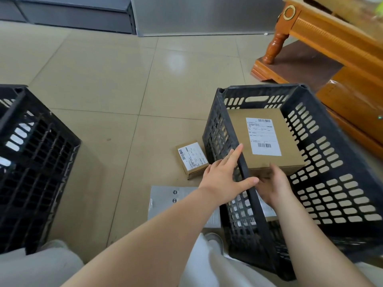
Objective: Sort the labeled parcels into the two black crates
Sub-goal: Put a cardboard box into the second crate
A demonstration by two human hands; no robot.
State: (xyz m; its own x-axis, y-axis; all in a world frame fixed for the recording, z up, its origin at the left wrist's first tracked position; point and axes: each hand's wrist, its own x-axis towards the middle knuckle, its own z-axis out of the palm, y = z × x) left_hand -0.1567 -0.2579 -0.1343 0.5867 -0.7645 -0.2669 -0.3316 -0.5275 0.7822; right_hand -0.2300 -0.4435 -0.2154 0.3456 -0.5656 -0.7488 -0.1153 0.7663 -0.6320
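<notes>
A large brown cardboard parcel (263, 139) with a white barcode label lies inside the right black crate (323, 162). My right hand (273, 185) is inside that crate, with its fingers on the parcel's near edge. My left hand (226, 175) hovers over the crate's left rim with fingers spread and nothing in it. On the floor left of the crate lies a small labeled brown box (191, 159), and nearer me a flat grey mailer bag (172, 201). The left black crate (31, 162) stands at the left; its inside is mostly hidden.
A wooden table with a turned leg (275, 46) and wooden base stands behind and right of the right crate. A labeled item (248, 220) shows through the crate's near wall. My light-trousered knees (41, 268) fill the bottom. Beige tiled floor lies between the crates.
</notes>
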